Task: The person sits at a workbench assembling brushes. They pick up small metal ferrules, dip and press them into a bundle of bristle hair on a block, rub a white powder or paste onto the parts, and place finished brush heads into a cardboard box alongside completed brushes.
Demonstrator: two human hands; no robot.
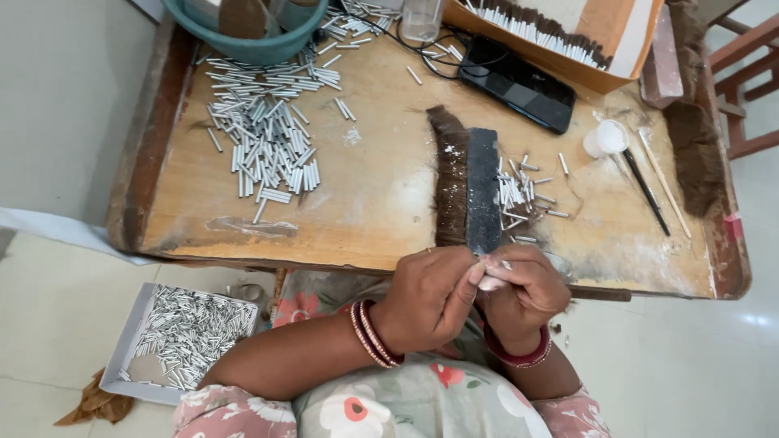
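Just 1 small pale tuft [490, 283] pinched between left hand [428, 297] and right hand [523, 294]

We hold both forearms in front of us, angled inward so the hands meet near the middle. Our left hand [430, 296] is curled, its back turned up, fingers bent toward the right hand, with bangles round the wrist. Our right hand [523, 292] is curled too, knuckles up, thumb and fingertips [489, 268] pinched together against those of the left. A bangle also circles the right wrist. Both wrists bend slightly down.
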